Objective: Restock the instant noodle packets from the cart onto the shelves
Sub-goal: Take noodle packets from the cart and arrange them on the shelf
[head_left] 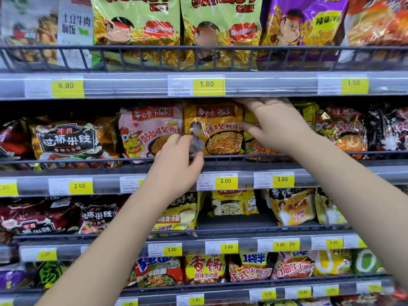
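- Two-handed placing step, I'd say: left hand (176,161) pinches the yellow packet (223,138) by its lower corner, right hand (277,124) grips its top.
- Next up, probably: seat it behind the shelf rail (88,161).

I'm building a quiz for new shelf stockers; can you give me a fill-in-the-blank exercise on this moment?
1. The left hand and right hand both grip a ____ noodle packet.
2. The neighbouring packet on its left is mainly ____.
3. The price tag under the gripped packet reads ____.

Missing words: yellow; pink; 3.00.
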`<state>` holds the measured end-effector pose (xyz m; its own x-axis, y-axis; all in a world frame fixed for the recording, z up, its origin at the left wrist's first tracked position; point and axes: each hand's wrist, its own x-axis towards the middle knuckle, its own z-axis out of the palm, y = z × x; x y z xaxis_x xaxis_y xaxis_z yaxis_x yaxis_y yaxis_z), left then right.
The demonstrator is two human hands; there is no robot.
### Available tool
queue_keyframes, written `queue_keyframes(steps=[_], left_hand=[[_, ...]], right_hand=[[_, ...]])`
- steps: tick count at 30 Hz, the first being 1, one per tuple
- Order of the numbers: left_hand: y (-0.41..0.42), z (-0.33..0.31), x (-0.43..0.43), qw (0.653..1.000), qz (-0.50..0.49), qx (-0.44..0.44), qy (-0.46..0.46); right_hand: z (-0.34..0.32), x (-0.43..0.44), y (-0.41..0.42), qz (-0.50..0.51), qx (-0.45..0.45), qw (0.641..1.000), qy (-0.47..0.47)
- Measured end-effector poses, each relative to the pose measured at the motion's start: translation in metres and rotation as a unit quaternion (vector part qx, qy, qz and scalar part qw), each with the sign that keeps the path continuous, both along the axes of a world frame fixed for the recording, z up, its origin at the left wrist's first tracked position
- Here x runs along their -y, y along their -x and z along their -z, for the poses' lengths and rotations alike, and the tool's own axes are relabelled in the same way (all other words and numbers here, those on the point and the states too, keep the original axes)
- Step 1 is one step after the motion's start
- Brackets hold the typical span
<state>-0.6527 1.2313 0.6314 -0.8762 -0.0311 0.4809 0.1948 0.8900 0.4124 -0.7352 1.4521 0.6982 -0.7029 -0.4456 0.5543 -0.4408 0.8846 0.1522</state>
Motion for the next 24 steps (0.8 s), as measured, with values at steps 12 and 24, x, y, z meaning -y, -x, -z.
queue_keyframes(steps=[12, 24], left_hand=[[-0.024, 0.009, -0.015, 0.984, 0.124, -0.105, -0.067], [-0.015, 0.008, -0.063, 0.972, 0.194, -0.103, -0.083]], right_hand=[[0.050, -0.117, -0.052, 0.010, -0.053, 0.977, 0.205], [0.049, -0.152, -0.101, 0.075, -0.009, 0.954, 0.289]])
